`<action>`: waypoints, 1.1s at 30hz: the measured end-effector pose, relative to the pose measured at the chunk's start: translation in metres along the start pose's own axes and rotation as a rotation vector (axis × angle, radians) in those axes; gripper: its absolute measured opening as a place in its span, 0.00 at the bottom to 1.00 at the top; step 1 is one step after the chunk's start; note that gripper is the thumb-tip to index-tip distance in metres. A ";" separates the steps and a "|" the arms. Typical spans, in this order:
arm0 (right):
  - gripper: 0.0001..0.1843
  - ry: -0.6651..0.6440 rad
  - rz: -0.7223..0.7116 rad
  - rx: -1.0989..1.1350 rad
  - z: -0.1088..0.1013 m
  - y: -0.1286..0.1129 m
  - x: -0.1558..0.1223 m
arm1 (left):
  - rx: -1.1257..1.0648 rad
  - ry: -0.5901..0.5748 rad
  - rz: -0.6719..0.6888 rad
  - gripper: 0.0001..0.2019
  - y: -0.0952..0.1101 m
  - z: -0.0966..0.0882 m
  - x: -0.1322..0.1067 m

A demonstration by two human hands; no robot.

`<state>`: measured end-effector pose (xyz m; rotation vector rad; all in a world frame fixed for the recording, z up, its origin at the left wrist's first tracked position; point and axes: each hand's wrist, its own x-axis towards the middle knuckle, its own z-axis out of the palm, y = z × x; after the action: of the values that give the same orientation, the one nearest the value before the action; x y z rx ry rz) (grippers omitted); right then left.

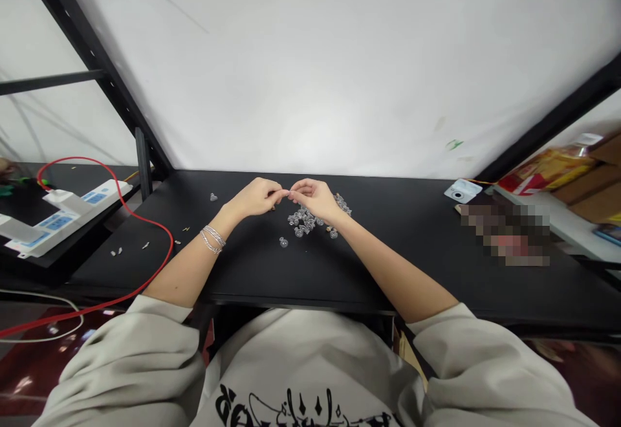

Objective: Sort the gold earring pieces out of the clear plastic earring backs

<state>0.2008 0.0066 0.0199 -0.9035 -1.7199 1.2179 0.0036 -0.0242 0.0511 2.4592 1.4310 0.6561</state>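
Note:
Above the black table [388,259], my left hand [259,197] and my right hand [314,199] meet at the fingertips. Both are closed in a pinch; whatever they hold is too small to make out. Beneath and beside my right hand lies a heap of small clear plastic pieces [301,221], partly covered by that hand and wrist. One clear piece [284,242] sits apart, nearer the front edge. Another clear piece [213,197] rests to the left of my left hand. A silver bracelet [213,239] circles my left wrist.
A red cable [171,239] runs across the table's left side from a white power strip [63,220]. Several tiny bits [145,245] lie near it. At the right are a small pale-blue camera-like device [462,191] and a pixelated flat object [509,233]. A white wall [310,71] stands behind.

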 end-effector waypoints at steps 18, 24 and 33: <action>0.10 0.068 -0.103 -0.310 -0.009 0.020 -0.002 | 0.227 -0.087 -0.296 0.20 -0.054 -0.015 0.001; 0.09 0.069 -0.105 -0.320 -0.009 0.021 -0.002 | 0.212 -0.054 -0.355 0.16 -0.059 -0.015 0.000; 0.08 0.066 -0.102 -0.339 -0.010 0.021 -0.003 | 0.196 -0.269 -0.428 0.11 -0.051 -0.020 -0.002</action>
<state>0.2127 0.0133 0.0015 -1.0256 -1.9272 0.8333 -0.0459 -0.0009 0.0474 2.1516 1.8895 0.0964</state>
